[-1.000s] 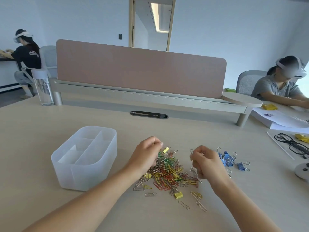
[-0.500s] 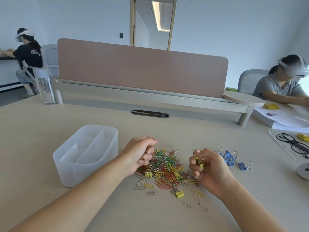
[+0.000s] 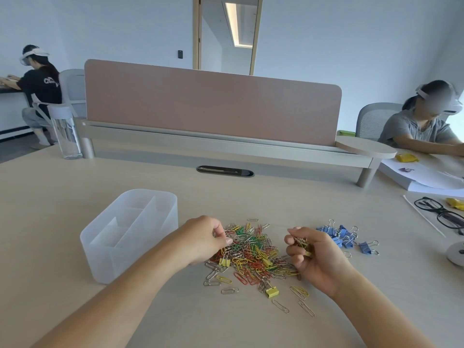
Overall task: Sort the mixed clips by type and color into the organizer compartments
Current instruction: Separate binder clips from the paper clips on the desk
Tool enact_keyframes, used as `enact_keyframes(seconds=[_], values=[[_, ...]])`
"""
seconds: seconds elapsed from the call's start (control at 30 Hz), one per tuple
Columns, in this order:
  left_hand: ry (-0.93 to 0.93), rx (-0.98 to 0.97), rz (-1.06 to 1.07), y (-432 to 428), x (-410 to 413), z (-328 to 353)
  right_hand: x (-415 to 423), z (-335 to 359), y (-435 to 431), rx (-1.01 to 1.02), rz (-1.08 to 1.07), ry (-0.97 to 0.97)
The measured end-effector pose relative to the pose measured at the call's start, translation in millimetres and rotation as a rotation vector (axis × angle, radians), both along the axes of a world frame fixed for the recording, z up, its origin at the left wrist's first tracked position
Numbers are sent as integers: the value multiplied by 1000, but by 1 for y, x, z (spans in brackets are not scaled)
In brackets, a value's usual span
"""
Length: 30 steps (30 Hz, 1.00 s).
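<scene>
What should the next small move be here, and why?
Probably the left hand, at the clip pile, should pick the yellow binder clip beside it and pass it to the right hand, which grips a bunch of yellow binder clips. More remain in the pile, and the organizer looks empty.

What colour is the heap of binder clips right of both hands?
The binder clips are blue, head view.

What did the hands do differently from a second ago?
The right hand turned palm-up and now holds small yellow binder clips. The left hand pulled back to the left edge of the mixed pile of colourful paper clips. The blue binder clips and translucent plastic organizer stayed put.
</scene>
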<state>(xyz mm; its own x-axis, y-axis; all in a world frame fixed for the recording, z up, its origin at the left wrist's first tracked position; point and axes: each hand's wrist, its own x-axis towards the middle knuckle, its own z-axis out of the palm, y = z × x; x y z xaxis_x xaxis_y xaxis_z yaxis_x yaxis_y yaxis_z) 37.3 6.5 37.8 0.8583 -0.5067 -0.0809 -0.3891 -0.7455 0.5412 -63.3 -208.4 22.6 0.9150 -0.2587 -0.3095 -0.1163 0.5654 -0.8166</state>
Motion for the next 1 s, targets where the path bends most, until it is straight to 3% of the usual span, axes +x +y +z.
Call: enact_keyframes(seconds=[0.13, 0.43, 0.47, 0.53, 0.6, 0.63, 0.77, 0.93, 1.0], values=[[59, 23, -47, 5, 4, 3, 3, -3, 1, -14, -14, -24], [117, -31, -76, -1, 2, -10, 3, -8, 0, -314, 2, -127], [134, -56, -80, -1, 2, -10, 3, -8, 0, -426, -15, -134], [236, -164, -92, -3, 0, -8, 2, -7, -1, -852, -44, -154], [448, -365, -86, -6, -2, -6, 1, -8, -3, -1240, -8, -206], [551, -469, -70, -8, -2, -5, 0, -9, -2, -1316, 25, -230], [803, -704, 22, -11, -1, -5, 0, -10, 1, -1272, 101, -212], [1005, -883, 124, -14, -1, -8, 2, -5, 0, -920, 111, -95], [1069, -950, 156, -16, -1, -9, 1, -5, -2, -983, 118, -87]])
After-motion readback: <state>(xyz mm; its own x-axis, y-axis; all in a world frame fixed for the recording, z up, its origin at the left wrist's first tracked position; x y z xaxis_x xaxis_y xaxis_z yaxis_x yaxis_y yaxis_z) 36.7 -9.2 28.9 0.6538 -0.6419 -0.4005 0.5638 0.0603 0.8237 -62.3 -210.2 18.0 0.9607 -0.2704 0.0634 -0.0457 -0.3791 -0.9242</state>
